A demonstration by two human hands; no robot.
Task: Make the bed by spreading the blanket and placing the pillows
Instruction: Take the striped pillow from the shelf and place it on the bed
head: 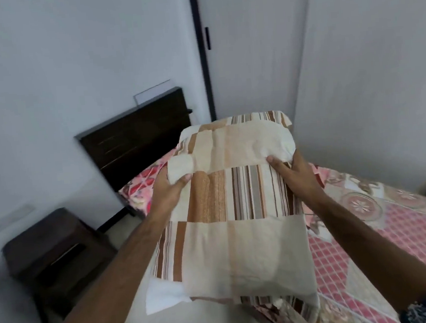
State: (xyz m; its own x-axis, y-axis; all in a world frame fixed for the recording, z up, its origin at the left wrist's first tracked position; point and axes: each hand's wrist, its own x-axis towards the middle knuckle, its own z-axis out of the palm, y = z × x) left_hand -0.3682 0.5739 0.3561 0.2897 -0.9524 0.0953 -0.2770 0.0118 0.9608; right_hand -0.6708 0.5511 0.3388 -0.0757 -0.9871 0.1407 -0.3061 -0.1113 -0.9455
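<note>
Two hands: left hand (168,188) and right hand (295,174) each grip a side of the patchwork pillow (237,210), held up over the bed.
Bed: pink patterned blanket (393,228) covers it, dark headboard (138,139) at the far end.
Second pillow: another striped pillow (262,117) just behind the held one.
Room: plain white walls (44,73), dark nightstand (52,255) left of the bed, wardrobe door (255,41) behind.

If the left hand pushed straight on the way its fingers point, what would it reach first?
Probably the dark headboard. The left hand, gripping the pillow, points up the bed toward it, though depth is hard to judge.
</note>
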